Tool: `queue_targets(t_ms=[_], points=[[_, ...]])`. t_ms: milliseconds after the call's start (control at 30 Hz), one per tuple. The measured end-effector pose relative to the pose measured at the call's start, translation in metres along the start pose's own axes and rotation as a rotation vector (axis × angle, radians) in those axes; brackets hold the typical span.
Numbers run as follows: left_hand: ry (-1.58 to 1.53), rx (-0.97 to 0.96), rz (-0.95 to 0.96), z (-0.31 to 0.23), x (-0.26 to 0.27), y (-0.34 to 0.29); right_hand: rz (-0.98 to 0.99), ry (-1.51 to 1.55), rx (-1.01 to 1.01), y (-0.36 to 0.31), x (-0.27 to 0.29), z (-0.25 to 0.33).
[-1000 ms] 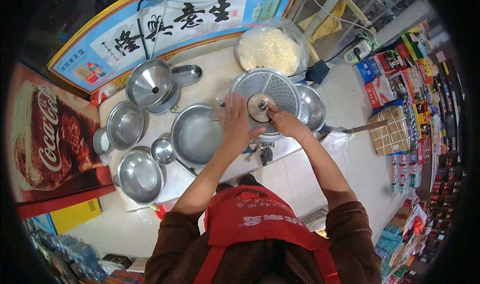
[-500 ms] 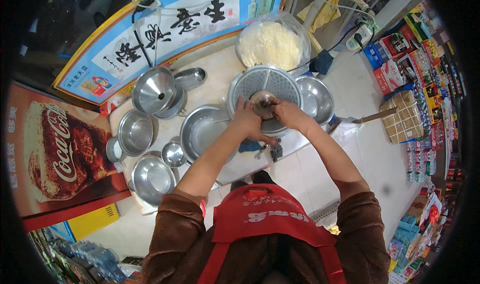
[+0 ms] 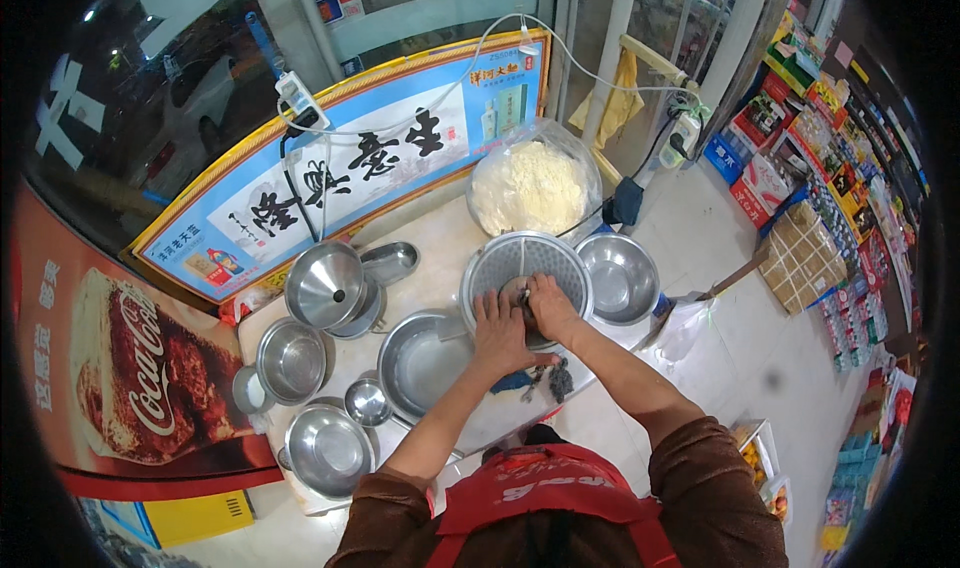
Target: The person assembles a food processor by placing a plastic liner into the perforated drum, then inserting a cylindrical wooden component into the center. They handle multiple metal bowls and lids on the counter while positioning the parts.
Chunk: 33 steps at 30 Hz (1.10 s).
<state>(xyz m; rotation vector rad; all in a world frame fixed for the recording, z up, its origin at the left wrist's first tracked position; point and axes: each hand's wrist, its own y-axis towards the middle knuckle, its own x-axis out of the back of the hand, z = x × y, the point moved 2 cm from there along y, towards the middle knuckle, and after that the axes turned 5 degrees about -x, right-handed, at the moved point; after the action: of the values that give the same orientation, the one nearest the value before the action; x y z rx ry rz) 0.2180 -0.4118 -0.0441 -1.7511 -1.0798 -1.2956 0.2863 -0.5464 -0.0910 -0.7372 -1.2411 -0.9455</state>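
On the table stands a deep steel colander (image 3: 568,259) with a perforated grey inner wall. Inside it, a round brownish piece (image 3: 517,288) with a dark middle shows only in part between my hands; its kind I cannot make out. My left hand (image 3: 498,330) lies at the colander's near left side, fingers stretched and thumb spread wide, fingertips close to that piece. Curled fingers of my right hand (image 3: 553,310) grip the piece from its right side. Just left of the colander is a wide steel basin (image 3: 402,353), partly behind my left forearm.
A clear bag of pale yellow flaky stuff (image 3: 535,188) sits behind the colander, a steel bowl (image 3: 620,276) to its right. Leftward stand a funnel (image 3: 325,283), a scoop (image 3: 392,262) and several bowls. Dark cloths (image 3: 560,380) lie at the near table edge.
The view has tilted up, so the table sits lower in the picture. My right hand has come down lower over the brownish piece, covering more of it; my left hand stays at the colander.
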Motion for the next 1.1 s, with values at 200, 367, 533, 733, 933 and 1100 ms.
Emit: queue_targets(t_ms=[200, 367, 533, 733, 933, 1100], points=[[-0.044, -0.030, 0.088, -0.001, 0.004, 0.007, -0.081, -0.022, -0.020, 0.000, -0.002, 0.002], [-0.203, -0.128, 0.206, 0.013, 0.008, 0.013, 0.111, 0.338, -0.017, -0.008, 0.040, -0.015], [0.056, -0.211, 0.407, 0.015, 0.006, 0.026, -0.528, 0.451, -0.178, -0.068, 0.076, -0.076], [0.017, -0.202, 0.634, 0.006, 0.012, 0.039, -0.416, 0.486, -0.550, -0.165, -0.033, -0.143], [0.062, -0.231, 0.720, 0.013, 0.016, 0.043, -0.023, 0.564, -0.626, -0.227, -0.201, -0.112], [0.067, -0.233, 0.749, 0.016, 0.016, 0.042, 0.113, 0.576, -0.728, -0.215, -0.269, -0.060]])
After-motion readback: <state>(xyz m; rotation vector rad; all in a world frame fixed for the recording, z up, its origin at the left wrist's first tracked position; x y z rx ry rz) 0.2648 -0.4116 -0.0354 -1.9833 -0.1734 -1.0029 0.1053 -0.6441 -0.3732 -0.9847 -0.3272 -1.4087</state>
